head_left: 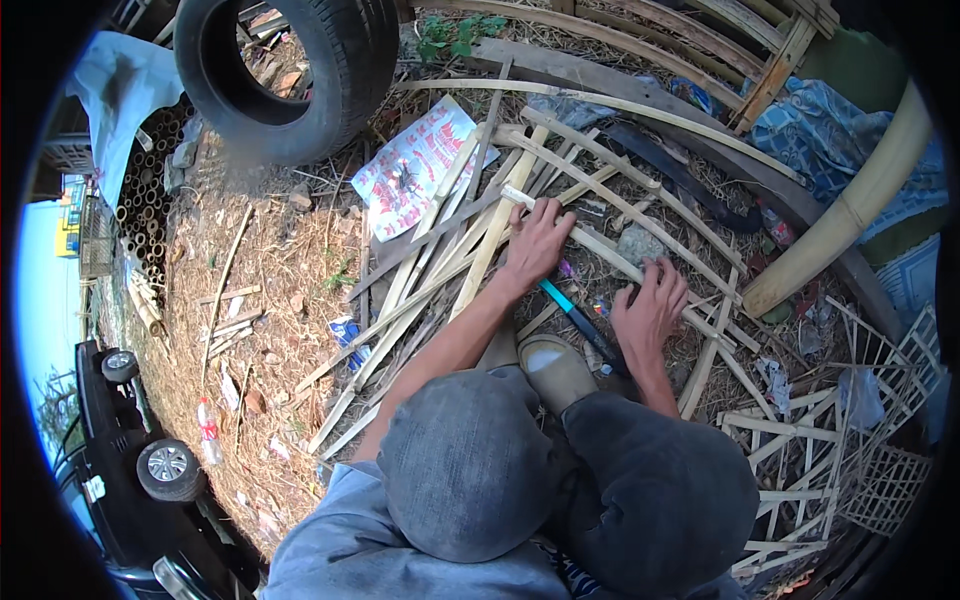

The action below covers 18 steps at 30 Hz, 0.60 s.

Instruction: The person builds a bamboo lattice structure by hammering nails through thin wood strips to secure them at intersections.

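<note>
A pale bamboo slat (pixel 606 249) lies slantwise across other strips in front of me. My left hand (pixel 540 238) is closed over its upper left end, fingers bent round the edge. Further down the same slat, my right hand (pixel 652 308) has its fingers curled over it, the thumb on the near side. Beneath, several crossed slats form an open lattice (pixel 640 190) on the ground. A long tool with a teal and black handle (pixel 572 312) lies between my hands, beside my shoe (pixel 556 372); its kind is unclear.
Loose bamboo strips (pixel 400 300) lie left of my arm, near a printed sheet (pixel 415 170). A tire (pixel 300 90) stands at the back left. A thick bamboo pole (pixel 845 225) leans at right, above woven lattice pieces (pixel 800 460). A plastic bottle (pixel 208 430) and parked vehicle (pixel 130 480) are left.
</note>
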### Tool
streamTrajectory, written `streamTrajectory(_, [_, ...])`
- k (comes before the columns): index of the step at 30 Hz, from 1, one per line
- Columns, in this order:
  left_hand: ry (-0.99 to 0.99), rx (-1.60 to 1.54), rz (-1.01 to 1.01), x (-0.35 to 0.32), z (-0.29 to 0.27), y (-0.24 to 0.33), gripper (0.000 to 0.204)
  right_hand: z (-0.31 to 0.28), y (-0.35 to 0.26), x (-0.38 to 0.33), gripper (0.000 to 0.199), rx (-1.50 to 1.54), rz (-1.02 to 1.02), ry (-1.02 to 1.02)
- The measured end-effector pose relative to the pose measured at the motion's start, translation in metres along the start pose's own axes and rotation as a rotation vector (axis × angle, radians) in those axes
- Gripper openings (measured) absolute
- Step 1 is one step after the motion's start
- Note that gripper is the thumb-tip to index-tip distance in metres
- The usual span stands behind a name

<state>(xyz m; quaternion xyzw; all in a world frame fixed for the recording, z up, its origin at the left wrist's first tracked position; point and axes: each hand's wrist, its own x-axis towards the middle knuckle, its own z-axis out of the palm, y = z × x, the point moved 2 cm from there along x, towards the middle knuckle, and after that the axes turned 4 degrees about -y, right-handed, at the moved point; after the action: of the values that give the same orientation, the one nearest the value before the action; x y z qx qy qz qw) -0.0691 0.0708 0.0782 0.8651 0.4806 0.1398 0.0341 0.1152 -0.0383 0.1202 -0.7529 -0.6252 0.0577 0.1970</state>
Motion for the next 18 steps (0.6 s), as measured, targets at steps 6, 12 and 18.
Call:
streamTrajectory(6, [0.175, 0.138, -0.265, -0.032, -0.038, 0.020, 0.071, 0.045, -0.027, 0.043, 0.044, -0.053, -0.162, -0.123])
streamTrajectory(12, [-0.618, -0.098, -0.799, -0.077, -0.078, -0.032, 0.050, 0.043, -0.030, 0.049, 0.030, 0.073, -0.077, -0.260])
streamTrajectory(18, [-0.562, -0.233, -0.529, -0.050, -0.092, -0.032, 0.036, 0.029, -0.015, 0.051, 0.021, 0.147, -0.024, -0.294])
